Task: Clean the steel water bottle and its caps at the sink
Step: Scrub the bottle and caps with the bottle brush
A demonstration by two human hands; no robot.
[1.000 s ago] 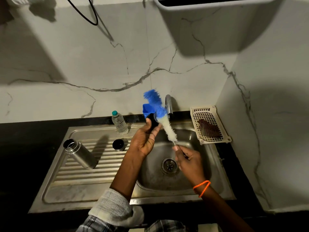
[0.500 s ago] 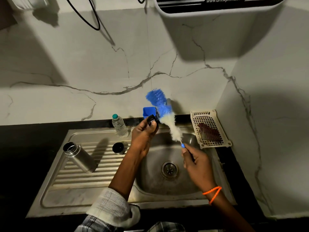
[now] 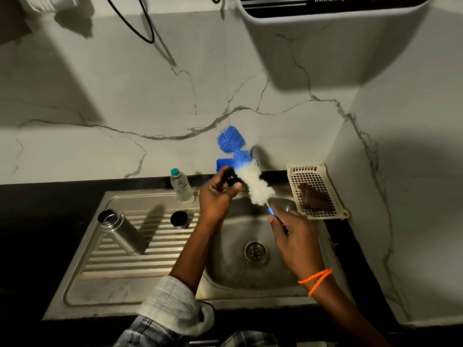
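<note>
Two hands grip: left (image 3: 218,194) black cap (image 3: 231,177), right (image 3: 295,236) brush (image 3: 246,169); "www.drinkprime.in" overhead.

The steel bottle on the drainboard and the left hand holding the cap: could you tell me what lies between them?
In the head view, the second black cap stands on the ribbed drainboard between the steel bottle and the left hand.

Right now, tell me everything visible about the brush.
The brush is a long bottle brush: blue bristles at the tip, white fluffy bristles below, then a thin blue handle. It slants up and left over the sink. The right hand grips the handle; its white part touches the black cap that the left hand holds.
</note>
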